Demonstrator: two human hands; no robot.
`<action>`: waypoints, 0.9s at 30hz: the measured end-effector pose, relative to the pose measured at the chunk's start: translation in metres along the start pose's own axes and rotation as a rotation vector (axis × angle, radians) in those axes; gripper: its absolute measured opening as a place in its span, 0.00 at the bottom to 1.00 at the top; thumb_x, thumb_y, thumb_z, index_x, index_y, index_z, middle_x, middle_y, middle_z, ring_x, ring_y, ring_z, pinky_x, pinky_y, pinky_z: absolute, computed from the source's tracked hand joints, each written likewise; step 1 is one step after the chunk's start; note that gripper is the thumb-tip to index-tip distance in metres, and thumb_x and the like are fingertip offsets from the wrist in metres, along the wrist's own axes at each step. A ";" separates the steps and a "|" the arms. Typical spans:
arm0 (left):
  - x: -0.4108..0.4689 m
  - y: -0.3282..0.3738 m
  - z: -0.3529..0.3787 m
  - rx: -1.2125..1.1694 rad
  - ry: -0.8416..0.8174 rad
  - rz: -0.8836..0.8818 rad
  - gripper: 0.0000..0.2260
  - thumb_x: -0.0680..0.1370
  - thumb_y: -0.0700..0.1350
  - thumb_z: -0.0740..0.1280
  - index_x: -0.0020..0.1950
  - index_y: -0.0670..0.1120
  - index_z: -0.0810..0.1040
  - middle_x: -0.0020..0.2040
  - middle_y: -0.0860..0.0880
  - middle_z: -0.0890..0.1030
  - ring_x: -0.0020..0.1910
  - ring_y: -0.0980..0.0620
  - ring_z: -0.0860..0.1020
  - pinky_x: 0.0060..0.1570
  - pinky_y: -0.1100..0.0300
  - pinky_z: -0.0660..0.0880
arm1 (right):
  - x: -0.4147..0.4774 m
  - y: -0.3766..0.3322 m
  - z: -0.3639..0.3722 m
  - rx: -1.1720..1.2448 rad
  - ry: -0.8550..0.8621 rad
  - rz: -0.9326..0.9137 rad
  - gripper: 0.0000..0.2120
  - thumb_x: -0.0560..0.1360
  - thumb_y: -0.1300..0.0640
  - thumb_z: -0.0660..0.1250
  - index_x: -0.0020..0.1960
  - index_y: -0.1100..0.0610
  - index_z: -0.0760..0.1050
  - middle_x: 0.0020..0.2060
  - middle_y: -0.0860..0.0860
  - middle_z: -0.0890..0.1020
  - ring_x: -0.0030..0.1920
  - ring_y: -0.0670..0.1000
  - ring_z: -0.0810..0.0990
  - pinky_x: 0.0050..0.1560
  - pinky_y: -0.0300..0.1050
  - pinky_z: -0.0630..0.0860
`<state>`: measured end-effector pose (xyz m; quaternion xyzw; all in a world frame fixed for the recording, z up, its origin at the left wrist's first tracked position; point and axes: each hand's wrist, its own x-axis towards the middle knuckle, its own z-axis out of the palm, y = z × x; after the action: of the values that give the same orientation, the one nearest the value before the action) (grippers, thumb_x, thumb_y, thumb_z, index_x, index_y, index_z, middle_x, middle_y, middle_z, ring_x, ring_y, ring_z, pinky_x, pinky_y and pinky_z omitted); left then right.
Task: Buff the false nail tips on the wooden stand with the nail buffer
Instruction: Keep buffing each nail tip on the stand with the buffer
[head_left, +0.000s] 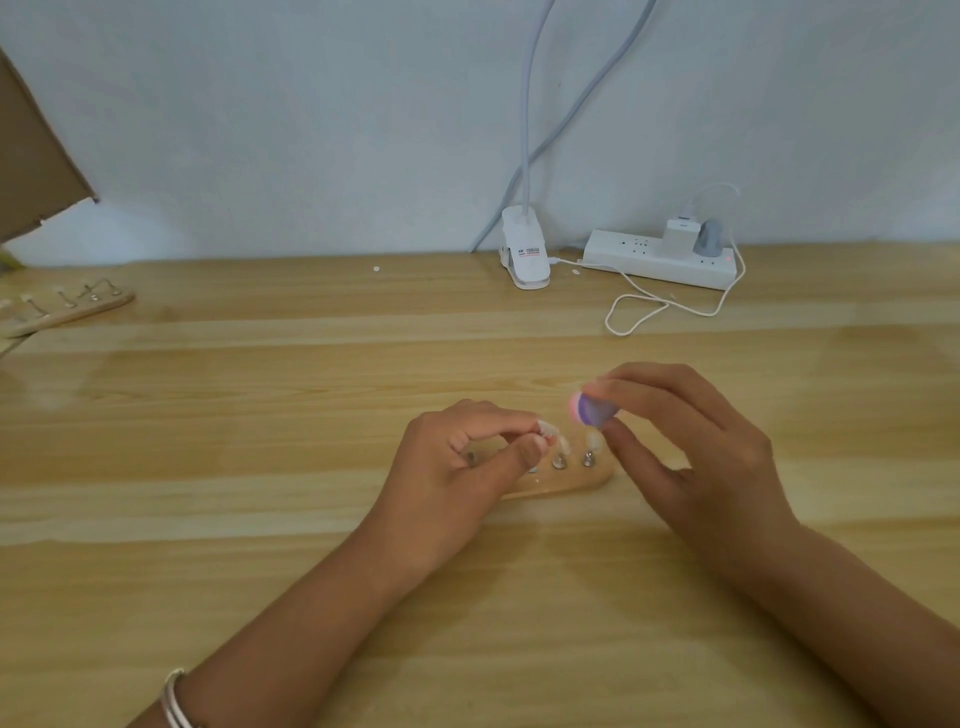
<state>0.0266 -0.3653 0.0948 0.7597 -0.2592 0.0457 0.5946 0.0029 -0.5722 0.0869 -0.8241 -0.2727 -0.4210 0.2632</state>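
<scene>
Wooden table (260, 415): nail buffer (594, 410) in right hand (696, 457).

The left hand (457, 457) covers the left part of the wooden stand (566, 480), hiding how many nail tips sit there. The nail tip (546, 429) pinched in its fingers is blurred. The right hand (691, 447) hides most of the nail buffer (592, 409); only a blurred purple-and-pink end shows. A second stand (67, 306) runs off the left edge.
</scene>
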 end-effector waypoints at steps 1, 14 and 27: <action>0.000 0.000 0.000 0.006 -0.002 0.007 0.05 0.74 0.41 0.72 0.48 0.47 0.86 0.40 0.54 0.84 0.44 0.56 0.80 0.48 0.61 0.73 | 0.000 -0.006 0.003 0.017 -0.009 -0.022 0.11 0.76 0.71 0.70 0.57 0.63 0.82 0.52 0.55 0.82 0.53 0.50 0.81 0.58 0.40 0.76; 0.002 -0.005 0.000 0.016 0.037 0.055 0.05 0.70 0.44 0.75 0.46 0.49 0.86 0.43 0.54 0.84 0.47 0.51 0.81 0.48 0.58 0.76 | -0.001 -0.014 0.005 -0.009 -0.092 -0.035 0.13 0.75 0.70 0.69 0.59 0.63 0.82 0.53 0.55 0.82 0.53 0.52 0.82 0.58 0.38 0.75; 0.002 -0.004 -0.002 0.047 0.065 0.047 0.08 0.70 0.42 0.75 0.44 0.55 0.85 0.41 0.57 0.83 0.46 0.54 0.79 0.43 0.62 0.72 | -0.001 -0.020 0.008 -0.117 -0.147 -0.150 0.16 0.77 0.73 0.63 0.57 0.61 0.84 0.51 0.57 0.83 0.50 0.54 0.82 0.54 0.33 0.71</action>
<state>0.0307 -0.3631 0.0924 0.7654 -0.2563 0.0904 0.5834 -0.0065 -0.5532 0.0862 -0.8439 -0.3271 -0.3931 0.1619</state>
